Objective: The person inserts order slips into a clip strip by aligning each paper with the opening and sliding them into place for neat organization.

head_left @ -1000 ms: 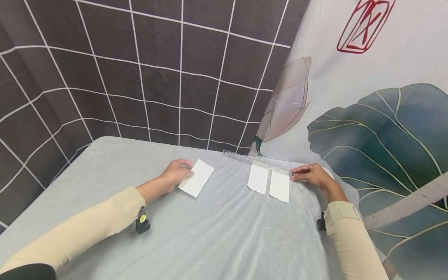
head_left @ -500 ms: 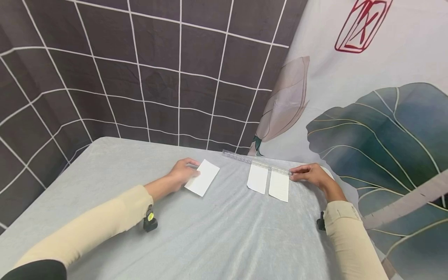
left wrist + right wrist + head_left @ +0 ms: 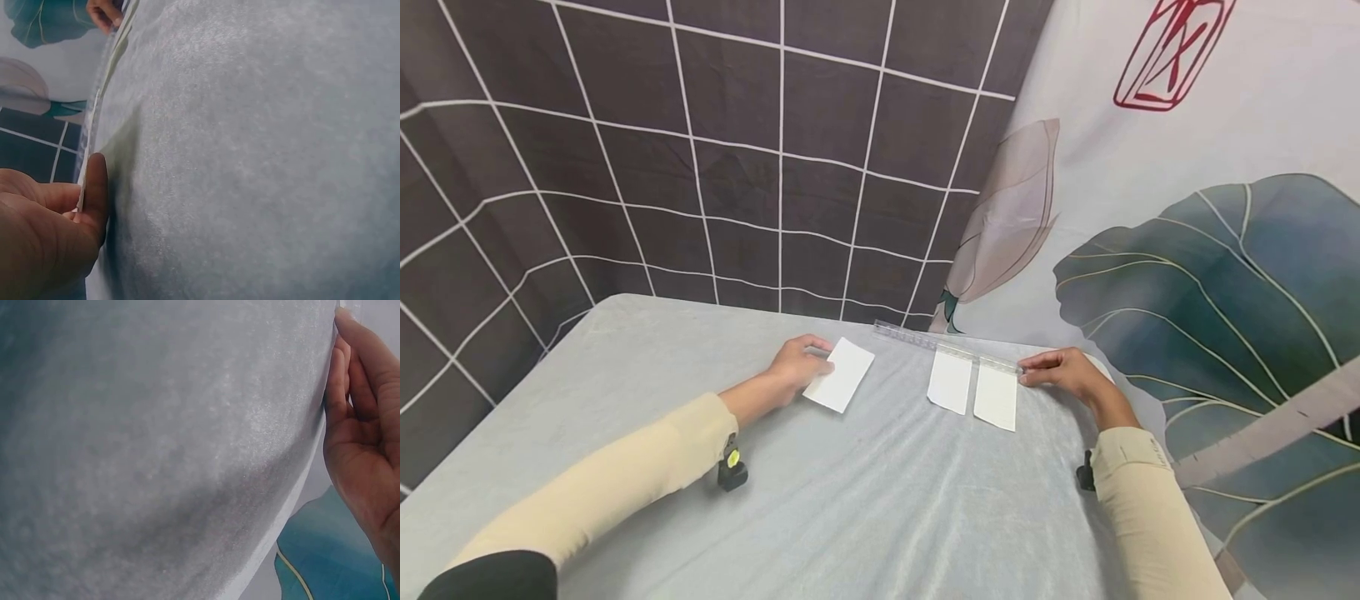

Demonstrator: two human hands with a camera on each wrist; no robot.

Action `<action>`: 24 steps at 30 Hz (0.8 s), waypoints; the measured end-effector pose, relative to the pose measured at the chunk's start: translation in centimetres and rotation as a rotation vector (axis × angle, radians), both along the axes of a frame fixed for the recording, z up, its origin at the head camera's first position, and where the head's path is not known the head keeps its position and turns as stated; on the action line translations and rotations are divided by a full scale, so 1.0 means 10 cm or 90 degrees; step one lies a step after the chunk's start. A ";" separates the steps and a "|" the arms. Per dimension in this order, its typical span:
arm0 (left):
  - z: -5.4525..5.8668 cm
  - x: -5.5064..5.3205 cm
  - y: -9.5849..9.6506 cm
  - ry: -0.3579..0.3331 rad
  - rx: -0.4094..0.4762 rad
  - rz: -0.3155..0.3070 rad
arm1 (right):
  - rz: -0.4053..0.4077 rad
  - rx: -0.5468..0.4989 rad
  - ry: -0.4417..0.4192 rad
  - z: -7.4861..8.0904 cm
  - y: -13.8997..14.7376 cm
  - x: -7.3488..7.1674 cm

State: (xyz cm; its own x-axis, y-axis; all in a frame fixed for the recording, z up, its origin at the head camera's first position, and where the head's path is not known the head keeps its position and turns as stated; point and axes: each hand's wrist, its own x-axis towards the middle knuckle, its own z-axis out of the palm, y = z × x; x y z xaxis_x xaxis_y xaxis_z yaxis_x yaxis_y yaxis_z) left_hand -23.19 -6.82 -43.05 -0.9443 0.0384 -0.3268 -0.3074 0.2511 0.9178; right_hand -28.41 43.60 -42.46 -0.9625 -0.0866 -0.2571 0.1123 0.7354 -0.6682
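My left hand (image 3: 796,368) pinches a white paper card (image 3: 848,377) by its left side, thumb on top. The card is tilted, and in the left wrist view it shows nearly edge-on between thumb and fingers. Near the table's far right edge, the fingertips of my right hand (image 3: 1063,372) pinch the right end of a clear plastic ruler (image 3: 904,335). Two more white cards, one on the left (image 3: 950,383) and one on the right (image 3: 996,400), lie side by side with a narrow gap, their top edges along the ruler. In the right wrist view, only a sliver of clear plastic shows at the fingertips.
A pale grey cloth (image 3: 880,508) with soft wrinkles covers the table. Behind it hangs a dark curtain (image 3: 722,183) with a white grid. To the right is a white hanging (image 3: 1097,158) printed with large leaves.
My left hand has carried its card rightward, closer to the ruler's left part and the two lying cards. The right hand, ruler and lying cards have stayed in place.
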 end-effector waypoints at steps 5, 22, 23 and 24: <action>0.00 -0.06 0.02 0.007 -0.010 0.000 | -0.005 -0.003 0.000 0.00 0.01 0.00; 0.04 -0.19 0.06 -0.002 -0.024 0.013 | -0.002 0.001 -0.001 0.03 0.02 0.01; 0.04 -0.20 0.07 -0.001 -0.027 0.014 | -0.004 0.000 -0.001 0.03 0.02 0.01; 0.04 -0.21 0.07 -0.001 -0.029 0.016 | -0.003 -0.001 -0.001 0.03 0.02 0.01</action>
